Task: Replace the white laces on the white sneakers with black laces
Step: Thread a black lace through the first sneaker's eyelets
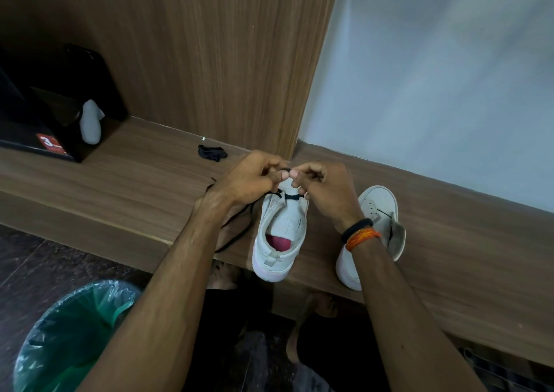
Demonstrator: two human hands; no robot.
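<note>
While pinching black lace (pixel 286 170) above sneaker (pixel 280 232): left hand (pixel 250 178), right hand (pixel 322 187); 1 spare sneaker (pixel 379 208) right of it.

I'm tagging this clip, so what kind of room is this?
Probably a home or hotel room rather than a workshop: a built-in wooden ledge against wood panelling, a bin with a green liner on the floor, and white sneakers being laced.

Both hands — left hand (pixel 248 178), right hand (pixel 323 187) — pinch a black lace (pixel 284 170) above the sneaker (pixel 281 229) at the shelf's (pixel 120 181) front edge.
</note>
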